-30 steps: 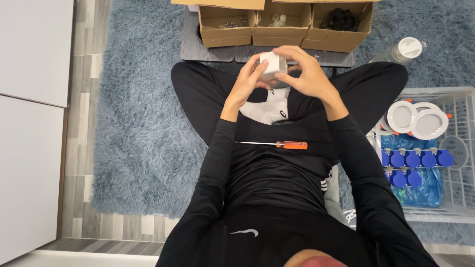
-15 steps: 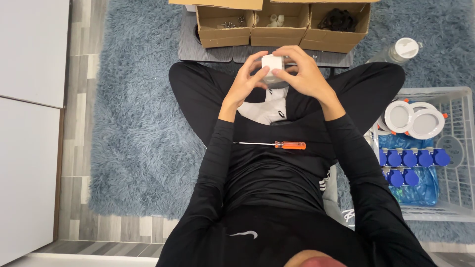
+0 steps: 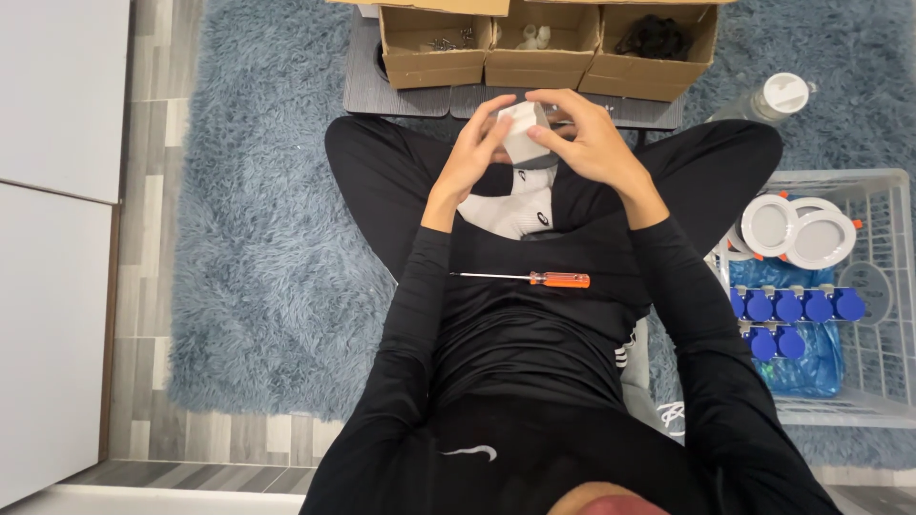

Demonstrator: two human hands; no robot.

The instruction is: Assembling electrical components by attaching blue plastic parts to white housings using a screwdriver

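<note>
I sit cross-legged on a blue shaggy rug. Both hands hold a small white box-shaped part [image 3: 522, 133] above my lap. My left hand [image 3: 474, 153] grips its left side with fingers curled around it. My right hand [image 3: 589, 140] covers its right side, thumb pressed on the face. A screwdriver [image 3: 534, 278] with an orange handle and thin metal shaft lies across my lap, apart from both hands.
Three open cardboard boxes [image 3: 544, 43] with small parts stand ahead on a grey board. A white wire basket [image 3: 883, 286] at my right holds round white lamp fittings [image 3: 797, 229] and blue caps [image 3: 792, 310]. A clear bottle [image 3: 768, 97] lies nearby. White cabinet fronts [image 3: 52, 238] line the left.
The white part has turned slightly between my hands, and my fingers have shifted around it. The screwdriver has not moved.
</note>
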